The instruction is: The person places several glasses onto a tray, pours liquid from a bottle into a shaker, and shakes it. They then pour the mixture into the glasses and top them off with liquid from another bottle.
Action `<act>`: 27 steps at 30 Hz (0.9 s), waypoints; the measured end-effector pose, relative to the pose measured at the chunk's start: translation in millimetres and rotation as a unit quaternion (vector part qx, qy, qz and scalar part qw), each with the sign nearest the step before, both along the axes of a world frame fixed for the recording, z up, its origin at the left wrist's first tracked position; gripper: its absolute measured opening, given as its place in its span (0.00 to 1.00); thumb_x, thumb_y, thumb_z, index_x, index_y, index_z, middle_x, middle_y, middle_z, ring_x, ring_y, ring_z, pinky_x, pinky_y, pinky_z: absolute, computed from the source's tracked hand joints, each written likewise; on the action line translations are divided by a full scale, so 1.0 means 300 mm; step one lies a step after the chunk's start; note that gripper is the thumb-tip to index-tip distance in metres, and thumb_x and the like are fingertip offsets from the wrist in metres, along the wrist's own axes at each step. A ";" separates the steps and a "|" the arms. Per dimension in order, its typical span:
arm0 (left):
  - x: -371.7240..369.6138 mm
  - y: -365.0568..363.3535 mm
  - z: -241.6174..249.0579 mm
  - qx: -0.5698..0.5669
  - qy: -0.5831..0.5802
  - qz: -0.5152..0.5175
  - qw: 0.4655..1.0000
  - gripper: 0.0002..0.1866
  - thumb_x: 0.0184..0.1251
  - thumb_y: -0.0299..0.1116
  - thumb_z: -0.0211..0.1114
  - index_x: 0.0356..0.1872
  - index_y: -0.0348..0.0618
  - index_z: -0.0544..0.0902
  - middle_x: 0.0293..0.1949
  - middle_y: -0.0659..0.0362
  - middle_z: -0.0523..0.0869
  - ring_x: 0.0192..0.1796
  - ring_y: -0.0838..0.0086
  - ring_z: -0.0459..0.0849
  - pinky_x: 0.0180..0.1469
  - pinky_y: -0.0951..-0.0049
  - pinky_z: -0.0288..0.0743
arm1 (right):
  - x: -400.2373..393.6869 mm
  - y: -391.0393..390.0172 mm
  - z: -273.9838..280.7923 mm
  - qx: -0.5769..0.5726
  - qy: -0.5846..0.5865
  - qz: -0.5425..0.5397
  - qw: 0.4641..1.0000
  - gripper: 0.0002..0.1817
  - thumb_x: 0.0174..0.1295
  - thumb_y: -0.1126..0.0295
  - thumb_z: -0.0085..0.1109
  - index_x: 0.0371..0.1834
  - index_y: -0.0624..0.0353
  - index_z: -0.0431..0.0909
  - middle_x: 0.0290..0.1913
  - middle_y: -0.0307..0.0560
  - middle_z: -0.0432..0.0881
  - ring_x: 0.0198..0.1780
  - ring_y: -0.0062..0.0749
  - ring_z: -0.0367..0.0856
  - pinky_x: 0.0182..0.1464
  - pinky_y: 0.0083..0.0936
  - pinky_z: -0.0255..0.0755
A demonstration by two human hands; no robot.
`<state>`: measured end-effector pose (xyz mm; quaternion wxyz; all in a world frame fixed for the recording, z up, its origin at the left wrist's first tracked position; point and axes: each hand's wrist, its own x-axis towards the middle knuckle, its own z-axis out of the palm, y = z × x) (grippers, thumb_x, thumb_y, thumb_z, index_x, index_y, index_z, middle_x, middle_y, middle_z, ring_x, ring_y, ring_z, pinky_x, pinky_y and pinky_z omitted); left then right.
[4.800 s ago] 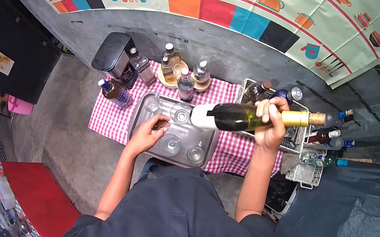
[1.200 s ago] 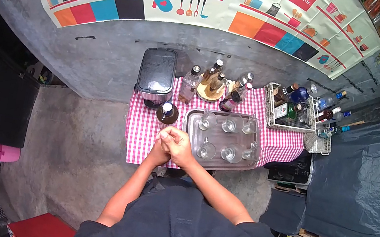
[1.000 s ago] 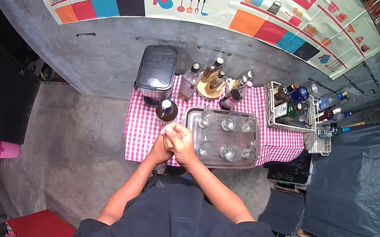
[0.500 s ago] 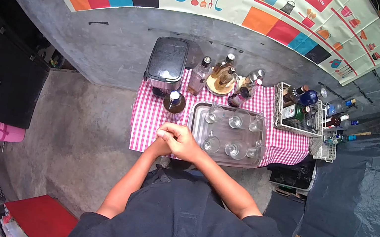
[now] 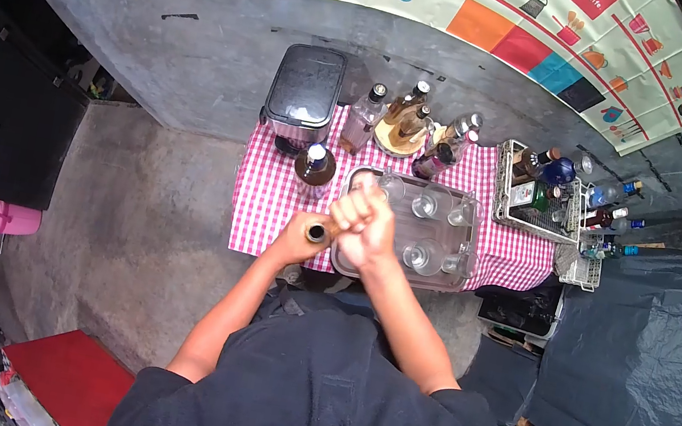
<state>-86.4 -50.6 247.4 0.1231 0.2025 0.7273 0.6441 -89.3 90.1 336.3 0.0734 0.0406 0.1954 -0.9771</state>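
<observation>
My left hand (image 5: 293, 241) is wrapped round the neck of a bottle (image 5: 317, 233) at the table's front edge. Only the round dark mouth and a bit of brownish neck show; the body is hidden below my hand. Right beside it, my right hand (image 5: 364, 228) is closed in a fist over the left side of the tray (image 5: 455, 285). Its fingertips are slightly blurred, and whatever they hold cannot be made out. Several clear glass mugs (image 5: 418, 256) stand on the tray, some partly hidden by this hand. A brown bottle with a white cap (image 5: 315, 170) stands just beyond my left hand.
A black-lidded bin (image 5: 305, 94) stands at the back left of the checked tablecloth (image 5: 255, 217). Several bottles, among them a clear one (image 5: 362, 122), line the back, some on a wooden board (image 5: 397, 148). A wire basket (image 5: 527, 231) of bottles stands at the right.
My right hand has come off the top of my left hand and moved right and up over the tray. The bottle's mouth now shows in my left hand. The view has shifted slightly.
</observation>
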 end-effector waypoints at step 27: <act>0.028 -0.143 0.010 0.089 -0.002 0.201 0.976 0.11 0.58 0.21 0.63 0.18 0.39 0.73 0.19 0.65 0.77 0.23 0.85 0.71 0.27 0.79 0.66 | -0.033 0.025 -0.706 0.749 0.143 0.226 0.605 0.24 0.57 0.76 0.52 0.59 0.69 0.67 0.42 0.62 0.80 0.44 0.50 0.80 0.50 0.39 0.73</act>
